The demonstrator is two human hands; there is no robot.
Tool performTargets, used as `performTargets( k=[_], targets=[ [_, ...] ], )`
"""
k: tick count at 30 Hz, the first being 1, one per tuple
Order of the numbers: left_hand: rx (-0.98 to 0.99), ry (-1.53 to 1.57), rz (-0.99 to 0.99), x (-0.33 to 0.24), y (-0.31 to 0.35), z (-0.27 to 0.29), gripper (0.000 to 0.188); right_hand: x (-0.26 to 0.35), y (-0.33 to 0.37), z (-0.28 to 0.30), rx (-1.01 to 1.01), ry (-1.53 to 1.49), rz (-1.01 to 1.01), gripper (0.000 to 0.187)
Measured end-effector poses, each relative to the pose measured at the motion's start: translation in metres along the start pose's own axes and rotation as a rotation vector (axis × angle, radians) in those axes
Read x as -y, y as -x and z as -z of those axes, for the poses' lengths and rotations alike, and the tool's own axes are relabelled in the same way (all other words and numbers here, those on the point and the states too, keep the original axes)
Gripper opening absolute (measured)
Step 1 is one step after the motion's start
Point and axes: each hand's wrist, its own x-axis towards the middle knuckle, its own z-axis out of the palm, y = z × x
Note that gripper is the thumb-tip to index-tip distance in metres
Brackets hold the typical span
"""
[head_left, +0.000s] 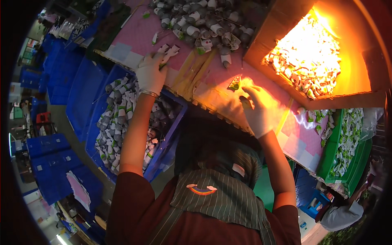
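Note:
My left hand (151,74), in a white glove with a bangle at the wrist, is at the table's near left edge. Its fingers are closed on a small white piece (170,52) that sticks out past the fingertips. My right hand (259,109), also gloved, hovers over the pink table mat with thumb and fingers apart. Just beyond its fingertips lies a small green packet (234,83). A heap of grey-and-white pieces (200,22) covers the far part of the table, and one piece (225,56) lies at its near edge.
A cardboard box (354,101) of small pieces stands at the right, brightly lit. Below it is a green crate (326,165) with green-and-white packets. A blue bin (179,112) full of grey-and-white pieces sits left of me. Blue crates (48,143) fill the far left. Another person (343,214) is at lower right.

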Motion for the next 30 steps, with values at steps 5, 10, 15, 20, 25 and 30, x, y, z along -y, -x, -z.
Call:
performTargets(
  k=[5,10,15,20,25,30],
  targets=[
    [-0.117,0.051,0.048,-0.018,0.0,0.001,0.037,0.005,-0.038,-0.028,0.189,0.198,-0.348,0.024],
    [-0.07,0.271,-0.331,-0.095,-0.006,0.021,0.034,0.001,-0.033,-0.03,0.223,0.142,-0.388,0.019],
    [0.035,0.359,-0.849,-0.146,-0.03,-0.021,0.029,0.0,-0.008,-0.011,0.164,0.202,-0.324,0.016],
    [0.355,0.315,-0.888,-0.181,-0.021,-0.008,0.02,-0.001,0.023,0.025,-0.017,0.122,-0.333,0.024],
    [0.679,0.624,-0.53,-0.194,-0.002,0.017,0.031,-0.021,0.057,0.037,0.002,-0.384,-0.627,0.019],
    [0.813,1.127,-0.059,-0.188,0.047,0.013,0.031,-0.017,0.064,0.037,-0.102,-0.691,-0.781,0.016]
  ],
)
